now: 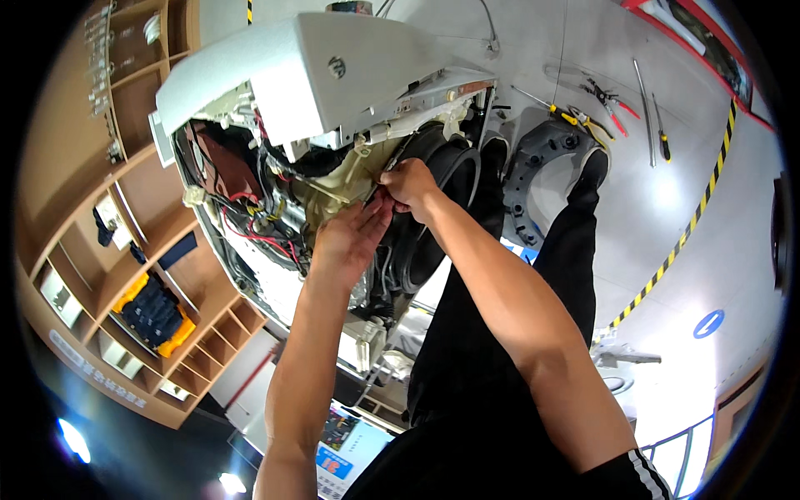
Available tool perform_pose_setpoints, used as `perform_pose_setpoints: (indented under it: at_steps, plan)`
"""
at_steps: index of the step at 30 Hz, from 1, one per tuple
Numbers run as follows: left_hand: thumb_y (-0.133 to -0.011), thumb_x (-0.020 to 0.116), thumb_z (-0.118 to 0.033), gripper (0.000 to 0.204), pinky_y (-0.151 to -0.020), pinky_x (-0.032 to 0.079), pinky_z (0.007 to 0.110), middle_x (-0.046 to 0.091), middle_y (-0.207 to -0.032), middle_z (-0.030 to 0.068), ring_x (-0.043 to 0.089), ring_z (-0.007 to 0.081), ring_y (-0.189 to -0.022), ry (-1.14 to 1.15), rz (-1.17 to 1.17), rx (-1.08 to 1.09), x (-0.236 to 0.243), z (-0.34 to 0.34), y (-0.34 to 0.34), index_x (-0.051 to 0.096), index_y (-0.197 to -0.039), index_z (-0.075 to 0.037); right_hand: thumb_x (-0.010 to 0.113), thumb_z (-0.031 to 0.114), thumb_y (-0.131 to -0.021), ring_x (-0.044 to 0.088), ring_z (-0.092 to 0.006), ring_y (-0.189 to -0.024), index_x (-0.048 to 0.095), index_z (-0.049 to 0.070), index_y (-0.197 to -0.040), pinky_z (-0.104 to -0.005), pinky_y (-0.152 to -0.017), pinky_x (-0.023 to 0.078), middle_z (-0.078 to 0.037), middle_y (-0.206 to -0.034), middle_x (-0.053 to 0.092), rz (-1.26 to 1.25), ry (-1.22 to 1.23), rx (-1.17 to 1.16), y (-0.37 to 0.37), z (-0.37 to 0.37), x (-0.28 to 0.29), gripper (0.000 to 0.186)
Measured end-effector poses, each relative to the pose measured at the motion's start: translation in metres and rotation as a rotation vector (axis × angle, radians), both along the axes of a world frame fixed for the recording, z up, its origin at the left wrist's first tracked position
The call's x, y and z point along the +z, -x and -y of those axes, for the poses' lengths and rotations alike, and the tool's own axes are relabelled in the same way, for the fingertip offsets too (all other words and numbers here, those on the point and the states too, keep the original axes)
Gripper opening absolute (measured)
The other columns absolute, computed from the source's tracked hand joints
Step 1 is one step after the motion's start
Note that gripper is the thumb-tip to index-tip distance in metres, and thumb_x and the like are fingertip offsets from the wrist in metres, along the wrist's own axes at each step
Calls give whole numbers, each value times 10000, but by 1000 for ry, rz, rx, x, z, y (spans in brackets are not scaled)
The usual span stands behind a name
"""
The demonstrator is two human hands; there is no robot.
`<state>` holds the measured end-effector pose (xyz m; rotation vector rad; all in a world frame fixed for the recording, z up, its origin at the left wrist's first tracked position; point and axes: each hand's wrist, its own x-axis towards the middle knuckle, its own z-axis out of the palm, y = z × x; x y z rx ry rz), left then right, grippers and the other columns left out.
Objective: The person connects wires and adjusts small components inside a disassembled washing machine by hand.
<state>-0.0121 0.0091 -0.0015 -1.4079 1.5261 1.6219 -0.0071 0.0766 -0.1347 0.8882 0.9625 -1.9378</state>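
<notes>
An opened white appliance (242,71), apparently a washing machine, fills the upper centre, with wires (258,237) and a cream plastic housing (346,179) exposed. Both hands meet at the left side of a black rubber ring (446,154). My right hand (408,187) has its fingers curled tight at the ring's edge, on something too hidden to name. My left hand (354,233) reaches up just below it, fingers pressed together at the same edge; its fingertips and what they hold are hidden.
Pliers (596,125), wire strippers (607,104) and screwdrivers (662,142) lie on the grey floor beside a dark moulded ring part (529,154). My legs (562,250) stretch beside the appliance. Wooden shelving (125,175) with folded clothing stands left; hazard tape (692,221) runs right.
</notes>
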Motion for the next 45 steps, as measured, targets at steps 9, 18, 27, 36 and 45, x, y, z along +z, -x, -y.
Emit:
perform_pose_setpoints:
  at_steps: [9,18,27,36,45]
  plan:
    - [-893,416,22,190,-877,487,351,554,-989,166,564,253,-944,-85,-189,65,-20,15,-7,487,-1059,80,501,158,-870,502,-114,-469,556,34,-766,-230,-403,369,-40,-651,565,59,194,-14,4,-7,9,170]
    - [-888,454,-1,264,-827,466,300,572,-1003,122,574,215,-915,-175,-237,-49,-21,11,-16,445,-1147,47,656,190,-773,544,-159,-509,587,33,-770,-280,-406,413,-54,-638,565,-23,-46,26,-3,-12,10,172]
    - [-926,440,-107,153,-827,446,347,559,-980,51,555,180,-907,-358,-203,327,-12,-8,-28,513,-1045,-45,636,181,-805,531,-100,-523,611,36,-799,-237,-458,424,-15,-646,571,108,117,-95,-5,-25,17,147]
    - [-929,412,-140,184,-843,426,338,546,-885,76,518,179,-813,-484,-199,493,-15,-23,-30,509,-993,2,578,245,-846,490,-104,-460,586,8,-747,-222,-433,430,-24,-584,542,189,180,-35,-2,-9,-12,257]
    - [-938,398,-106,166,-800,421,306,519,-795,54,481,130,-717,-429,-324,377,-33,-3,-30,501,-974,19,591,129,-811,568,-194,-504,568,-49,-692,-309,-414,455,-106,-641,588,-108,-202,94,9,6,-13,216]
